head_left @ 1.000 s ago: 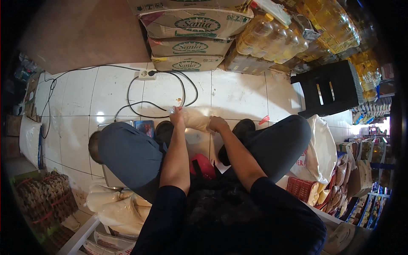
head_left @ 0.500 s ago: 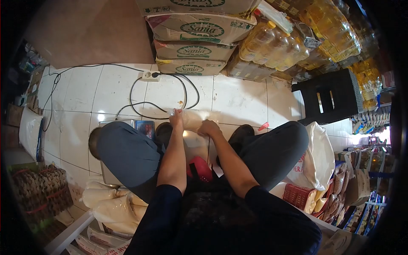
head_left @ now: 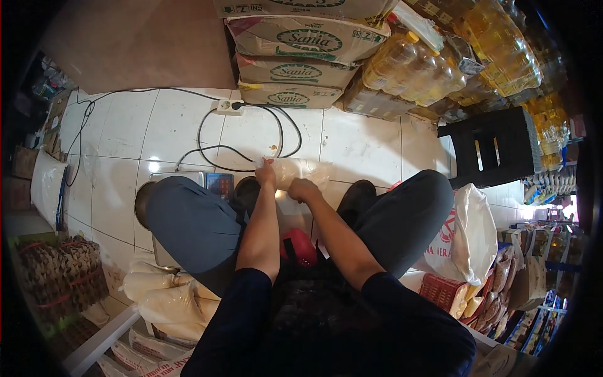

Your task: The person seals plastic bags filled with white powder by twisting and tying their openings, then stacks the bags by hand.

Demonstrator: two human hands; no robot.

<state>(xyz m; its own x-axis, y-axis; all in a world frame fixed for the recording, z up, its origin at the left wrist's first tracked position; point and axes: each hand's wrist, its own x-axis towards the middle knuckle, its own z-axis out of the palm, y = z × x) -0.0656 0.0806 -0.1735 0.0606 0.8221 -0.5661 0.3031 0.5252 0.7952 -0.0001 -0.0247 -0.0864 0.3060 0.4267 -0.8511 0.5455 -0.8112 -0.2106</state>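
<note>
Head cam: so the right hand (head_left: pixel 303 190) has moved in toward the left hand (head_left: pixel 265 173) over the last second, off the far right end of the clear plastic bag (head_left: pixel 300 168). That end now sticks out past the knuckles, so I'd guess the left is doing most of the anchoring. The bag's just beyond the shoes (head_left: pixel 358 196), over the tiled floor (head_left: pixel 361 141). Left fingers are clamped on its left end; right's curled into a fist against its near edge, can't tell if it's pinching plastic.
</note>
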